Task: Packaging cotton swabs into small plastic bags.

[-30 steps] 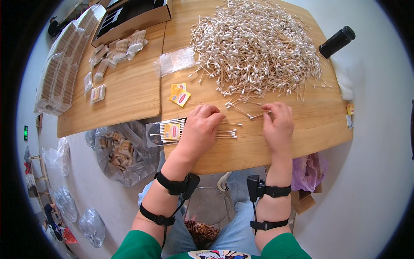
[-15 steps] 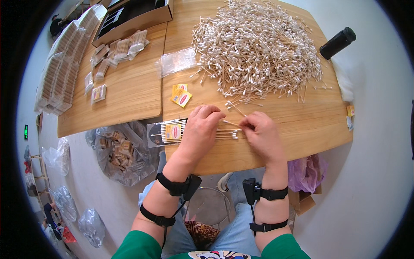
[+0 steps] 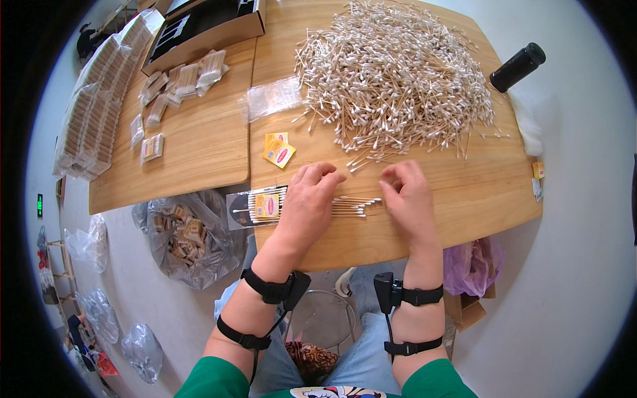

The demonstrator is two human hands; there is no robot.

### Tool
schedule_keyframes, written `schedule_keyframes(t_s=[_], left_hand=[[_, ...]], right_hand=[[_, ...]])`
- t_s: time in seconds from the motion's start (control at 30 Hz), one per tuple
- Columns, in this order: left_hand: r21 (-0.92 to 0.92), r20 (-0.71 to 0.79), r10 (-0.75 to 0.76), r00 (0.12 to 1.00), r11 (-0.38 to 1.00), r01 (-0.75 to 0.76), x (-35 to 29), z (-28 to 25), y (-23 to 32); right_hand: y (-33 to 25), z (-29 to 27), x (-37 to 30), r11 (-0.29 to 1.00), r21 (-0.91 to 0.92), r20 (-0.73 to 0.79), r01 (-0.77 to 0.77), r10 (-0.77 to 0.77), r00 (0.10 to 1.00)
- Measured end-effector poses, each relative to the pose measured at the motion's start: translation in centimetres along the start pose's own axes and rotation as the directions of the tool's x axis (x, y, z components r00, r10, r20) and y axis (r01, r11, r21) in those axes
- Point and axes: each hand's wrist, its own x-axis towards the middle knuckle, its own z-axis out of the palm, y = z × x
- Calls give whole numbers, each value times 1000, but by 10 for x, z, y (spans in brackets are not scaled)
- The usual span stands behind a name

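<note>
A row of cotton swabs [image 3: 358, 205] lies on the bench [image 3: 481, 189] under my left hand [image 3: 308, 198], showing on both sides of it; from here I cannot tell its grip. My right hand [image 3: 407, 196], fingers loosely parted, holding nothing I can see, is just beyond their right ends.

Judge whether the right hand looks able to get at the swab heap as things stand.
Probably yes: the right hand seems empty, and nothing visible blocks the way from its fingers to the swab heap just beyond.
</note>
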Motion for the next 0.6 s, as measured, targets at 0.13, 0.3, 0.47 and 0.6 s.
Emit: schedule_keyframes(t_s=[0.13, 0.3, 0.47, 0.6], left_hand=[[56, 60, 47, 997, 997, -50, -3, 5, -3], [44, 28, -11, 1000, 999, 9, -4, 3, -2], [67, 58, 8, 998, 998, -12, -1, 5, 1], [98, 86, 27, 996, 995, -35, -2, 5, 0]], right_hand=[[7, 3, 6, 971, -233, -320, 44, -120, 940], [-1, -4, 4, 989, -142, 76, 35, -25, 997], [0, 3, 4, 992, 122, -105, -37, 50, 993], [4, 3, 6, 983, -184, -254, 27, -74, 964]])
